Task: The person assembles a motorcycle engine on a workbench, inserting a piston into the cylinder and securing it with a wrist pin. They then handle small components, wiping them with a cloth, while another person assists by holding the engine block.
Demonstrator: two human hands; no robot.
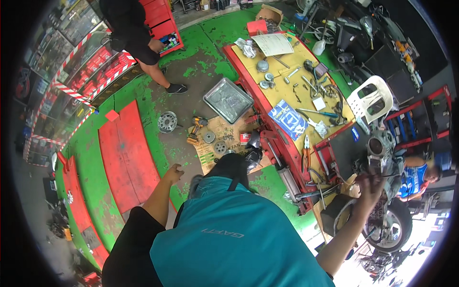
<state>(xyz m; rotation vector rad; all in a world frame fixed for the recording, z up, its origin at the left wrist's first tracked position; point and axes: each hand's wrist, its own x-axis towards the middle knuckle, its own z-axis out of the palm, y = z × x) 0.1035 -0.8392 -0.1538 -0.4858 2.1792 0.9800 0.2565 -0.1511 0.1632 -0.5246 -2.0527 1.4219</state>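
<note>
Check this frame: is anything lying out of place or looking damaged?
Yes. Round metal parts and a cordless drill lie loose on flattened cardboard on the floor, not on the workbench. The green floor paint is worn through in patches.

Our left arm hung bent at our side, left hand [173, 172] loosely curled and empty, fingers half folded. Our right arm stretched out to the right, right hand [369, 185] raised, fingers pinched closed on a thin rod.

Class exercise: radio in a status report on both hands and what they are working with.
Left hand open, empty, hanging over the floor. Right hand shut on a thin dark tool, raised at the motorcycle engine. Nothing between tool and engine.
</note>
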